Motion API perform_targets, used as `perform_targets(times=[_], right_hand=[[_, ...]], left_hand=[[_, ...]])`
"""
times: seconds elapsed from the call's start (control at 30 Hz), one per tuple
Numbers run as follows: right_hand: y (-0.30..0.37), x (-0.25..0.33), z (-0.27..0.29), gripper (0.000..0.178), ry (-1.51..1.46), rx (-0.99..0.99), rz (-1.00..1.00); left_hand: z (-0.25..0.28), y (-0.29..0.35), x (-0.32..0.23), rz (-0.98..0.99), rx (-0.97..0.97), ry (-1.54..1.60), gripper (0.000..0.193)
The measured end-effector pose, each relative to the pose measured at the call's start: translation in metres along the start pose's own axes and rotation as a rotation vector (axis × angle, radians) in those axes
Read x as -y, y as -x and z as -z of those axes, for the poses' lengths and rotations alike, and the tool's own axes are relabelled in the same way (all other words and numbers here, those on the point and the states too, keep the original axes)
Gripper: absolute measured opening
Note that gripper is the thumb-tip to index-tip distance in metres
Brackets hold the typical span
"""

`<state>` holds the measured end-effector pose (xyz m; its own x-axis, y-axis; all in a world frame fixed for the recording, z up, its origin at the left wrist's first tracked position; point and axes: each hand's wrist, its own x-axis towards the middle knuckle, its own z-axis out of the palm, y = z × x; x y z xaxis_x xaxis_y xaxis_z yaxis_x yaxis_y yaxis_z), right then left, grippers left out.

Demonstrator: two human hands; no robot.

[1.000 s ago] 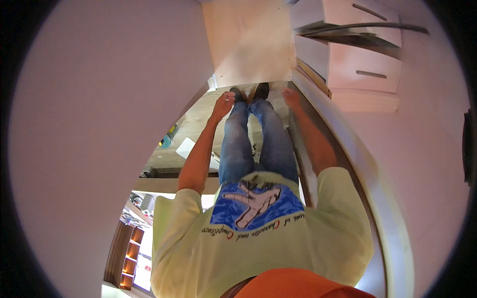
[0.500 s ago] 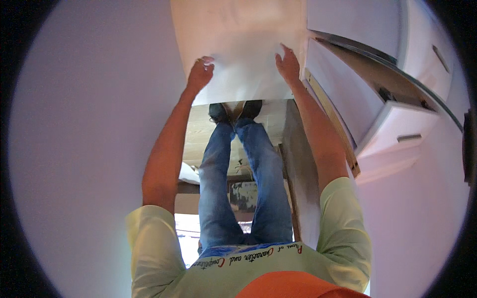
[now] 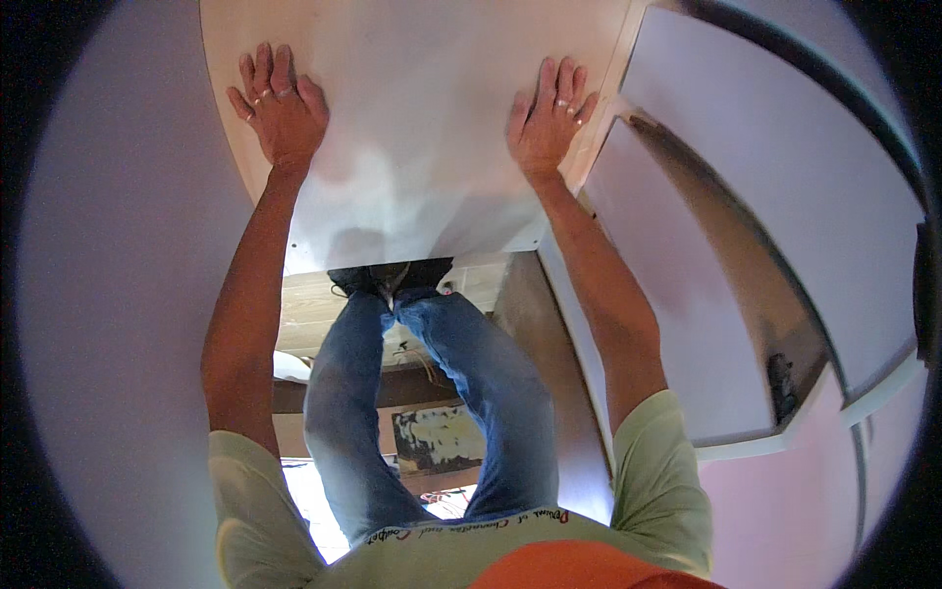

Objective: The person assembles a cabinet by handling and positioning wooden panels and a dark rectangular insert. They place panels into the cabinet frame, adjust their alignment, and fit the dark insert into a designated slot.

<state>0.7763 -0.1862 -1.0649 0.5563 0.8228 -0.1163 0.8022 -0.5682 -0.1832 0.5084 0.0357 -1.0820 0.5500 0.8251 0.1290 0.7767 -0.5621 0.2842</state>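
Note:
A pale, smooth, slightly glossy board (image 3: 412, 128) stretches between my arms. My left hand (image 3: 285, 113) lies flat on it near its left edge, fingers spread and a ring showing. Close to the right edge, my right hand (image 3: 551, 118) rests palm down on the same board, its fingers stretched out and also ringed. Neither hand holds anything. The near edge of the board crosses just in front of my shoes (image 3: 392, 278), with small dark dots near its two corners.
A plain grey-violet wall (image 3: 128, 245) rises at the left. On the right are white cabinet panels (image 3: 775, 118) and an opening (image 3: 726, 226) with a dark object (image 3: 782, 388) in it. Wooden-looking flooring (image 3: 314, 319) shows beyond my jeans.
Both hands have come down flat on the board and moved farther apart, from half-curled to spread fingers. The view has shifted nearer, so the board looks larger.

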Motion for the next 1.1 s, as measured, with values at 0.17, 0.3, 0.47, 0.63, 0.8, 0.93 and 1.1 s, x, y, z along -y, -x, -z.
perform_targets(times=[0.17, 0.3, 0.47, 0.63, 0.8, 0.93, 1.1], right_hand=[[-0.007, 0.004, 0.009, 0.07, 0.01, 0.065, -0.025], [-0.008, 0.003, 0.008, 0.075, 0.012, 0.054, -0.03], [-0.004, 0.0, 0.005, 0.064, -0.018, 0.039, 0.0], [-0.007, 0.003, 0.007, 0.063, -0.027, 0.016, -0.003], [-0.007, 0.005, 0.008, 0.062, -0.013, 0.016, -0.001], [-0.005, 0.002, 0.003, 0.062, 0.019, -0.014, 0.014], [-0.002, -0.008, -0.005, 0.061, 0.055, 0.042, -0.02]], left_hand=[[0.011, -0.007, -0.003, 0.079, 0.123, -0.056, 0.052], [0.013, -0.011, -0.002, 0.072, 0.118, -0.015, 0.053], [0.009, -0.005, 0.0, 0.077, 0.13, 0.019, 0.056], [0.009, -0.004, 0.001, 0.1, 0.142, 0.031, 0.056], [0.008, -0.001, 0.003, 0.114, 0.181, 0.021, 0.055], [0.003, 0.0, 0.005, 0.128, 0.186, 0.01, 0.056], [-0.001, 0.003, 0.01, 0.094, 0.143, 0.012, 0.059]])
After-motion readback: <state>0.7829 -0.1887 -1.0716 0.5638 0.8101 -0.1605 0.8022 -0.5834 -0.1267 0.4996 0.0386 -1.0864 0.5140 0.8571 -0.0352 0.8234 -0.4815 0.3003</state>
